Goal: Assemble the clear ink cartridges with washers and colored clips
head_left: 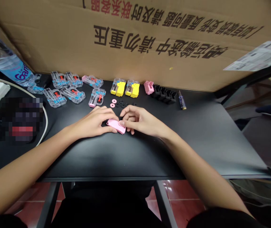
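My L hand point(94, 122) pinches pink casing point(114, 125) btwn thumb & fingers, over worktop point(126, 158), nr pink washers point(111, 105). R hand point(146, 122): thumb on casing's R end, fingers curled; can't tell if gripping.

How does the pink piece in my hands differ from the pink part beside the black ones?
The pink piece is gripped by your left hand, your right hand touching it; the pink part sits untouched farther back. The pink piece looks longer; the pink part is blockier, with a notched top. Both are pink.
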{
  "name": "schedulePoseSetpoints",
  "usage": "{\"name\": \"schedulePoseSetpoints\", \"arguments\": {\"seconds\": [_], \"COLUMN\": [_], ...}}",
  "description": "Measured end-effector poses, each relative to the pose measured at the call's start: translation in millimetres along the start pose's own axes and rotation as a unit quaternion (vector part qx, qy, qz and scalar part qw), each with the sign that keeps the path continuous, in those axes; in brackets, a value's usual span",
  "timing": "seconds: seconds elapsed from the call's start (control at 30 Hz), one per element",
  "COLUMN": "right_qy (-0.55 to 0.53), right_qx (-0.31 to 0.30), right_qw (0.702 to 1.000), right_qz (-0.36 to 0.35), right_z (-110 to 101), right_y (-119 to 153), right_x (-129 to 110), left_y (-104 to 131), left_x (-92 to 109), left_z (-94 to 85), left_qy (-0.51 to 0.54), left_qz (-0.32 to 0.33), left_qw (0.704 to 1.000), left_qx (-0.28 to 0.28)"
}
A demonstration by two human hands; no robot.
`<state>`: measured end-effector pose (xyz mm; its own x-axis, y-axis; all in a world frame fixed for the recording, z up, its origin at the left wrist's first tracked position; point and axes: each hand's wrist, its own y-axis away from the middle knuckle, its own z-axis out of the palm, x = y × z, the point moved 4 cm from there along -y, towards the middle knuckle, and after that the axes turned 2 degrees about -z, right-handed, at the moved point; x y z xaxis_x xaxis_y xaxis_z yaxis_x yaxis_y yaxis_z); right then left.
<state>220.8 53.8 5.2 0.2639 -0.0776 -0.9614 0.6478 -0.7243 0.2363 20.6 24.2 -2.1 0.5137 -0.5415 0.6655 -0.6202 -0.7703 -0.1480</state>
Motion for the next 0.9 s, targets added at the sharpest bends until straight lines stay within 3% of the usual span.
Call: {"name": "schedulePoseSetpoints", "arguments": {"seconds": [0.3,0.47,0.73,0.8,0.9], "right_qy": [-0.085,-0.091,-0.066,-0.036,0.058], "right_qx": [0.018,0.034,0.010,0.047,0.168], "right_qw": [0.995,0.994,0.997,0.998,0.980], "right_qz": [0.053,0.047,0.030,0.004,-0.084], "right_z": [8,11,8,4,-8], "right_y": [0,0,-2,-1,5], "right_x": [6,6,7,5,-9], "left_y": [0,-1,0,1,3], "left_x": [-1,1,1,2,5], "left_z": [-1.0,-1.9,-1.4,-3.2,-7.7], "left_qy": [-0.001,-0.005,-0.022,-0.047,-0.080], "left_qz": [-0.001,-0.002,0.004,-0.010,-0.066], "left_qw": [1.000,1.000,1.000,0.999,0.993], "left_qx": [0.000,-0.004,0.008,0.023,0.061]}}
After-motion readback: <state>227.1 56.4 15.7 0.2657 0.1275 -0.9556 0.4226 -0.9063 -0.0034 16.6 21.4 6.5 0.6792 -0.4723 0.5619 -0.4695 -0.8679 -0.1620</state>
